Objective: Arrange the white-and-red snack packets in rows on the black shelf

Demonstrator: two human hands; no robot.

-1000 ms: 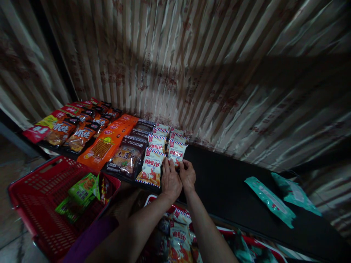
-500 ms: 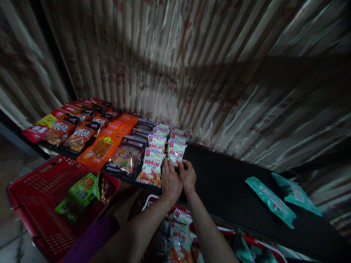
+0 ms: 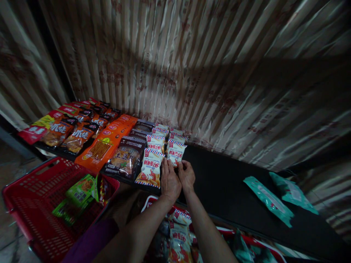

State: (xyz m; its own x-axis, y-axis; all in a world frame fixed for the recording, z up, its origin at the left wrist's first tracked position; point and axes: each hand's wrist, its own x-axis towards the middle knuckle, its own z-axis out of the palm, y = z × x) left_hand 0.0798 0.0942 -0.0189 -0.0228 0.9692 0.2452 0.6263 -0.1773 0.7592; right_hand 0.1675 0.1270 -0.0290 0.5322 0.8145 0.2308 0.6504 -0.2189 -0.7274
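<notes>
Two columns of white-and-orange snack bags with red lettering lie on a black shelf. At the front of the right column is a snack bag whose lower end is partly covered by my hands. My left hand rests there with fingers stretched out and pressed along that bag's lower left, beside the front bag of the left column. On the other side, my right hand has bent fingers pinched at the same bag's lower right edge. The exact fingertip contact is hidden.
Left of them lie dark potato-slice packs, orange packets and other snack packs. Two teal packets lie to the right. Below stand a red basket with green packets and another holding more snack bags. A pleated curtain hangs behind.
The view has shifted slightly, so the shelf goods sit a little further left. Both hands stay at the same snack bag, almost unmoved.
</notes>
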